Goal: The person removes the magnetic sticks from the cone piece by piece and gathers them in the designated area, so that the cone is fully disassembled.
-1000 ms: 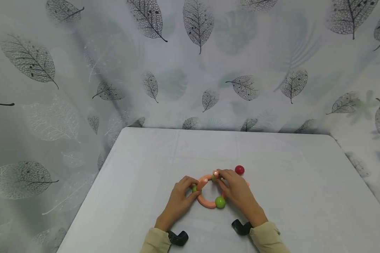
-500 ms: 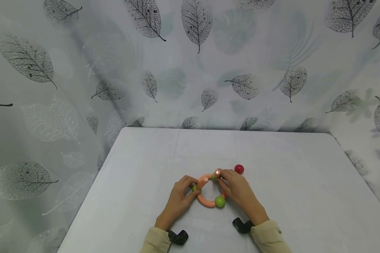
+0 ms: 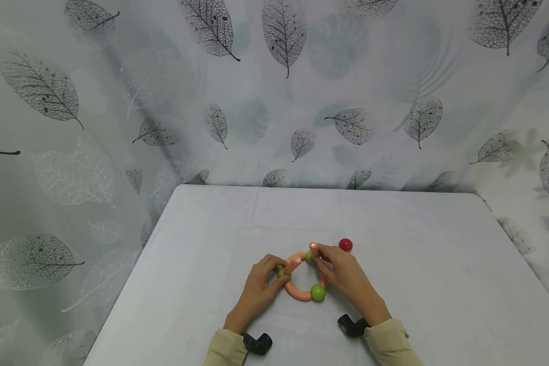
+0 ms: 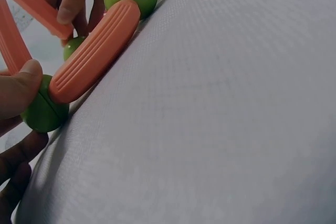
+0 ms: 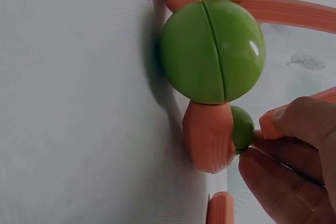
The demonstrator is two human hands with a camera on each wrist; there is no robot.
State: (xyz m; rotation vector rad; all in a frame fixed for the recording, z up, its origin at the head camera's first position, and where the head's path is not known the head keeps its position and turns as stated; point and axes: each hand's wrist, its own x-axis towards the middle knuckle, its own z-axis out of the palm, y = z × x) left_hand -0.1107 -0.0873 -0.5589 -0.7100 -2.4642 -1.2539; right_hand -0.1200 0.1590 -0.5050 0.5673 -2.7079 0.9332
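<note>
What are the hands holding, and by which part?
The left hand holds a green ball by opposite sides, at the base of a raised orange rod; the right hand pinches another orange rod near its lower end.

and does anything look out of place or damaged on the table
Nothing looks spilled or damaged. The one oddity is the red ball, just beyond the right hand: it lies outside the orange-and-green ring and is the only ball in view that isn't green. The hand may hide a piece joined to it.
</note>
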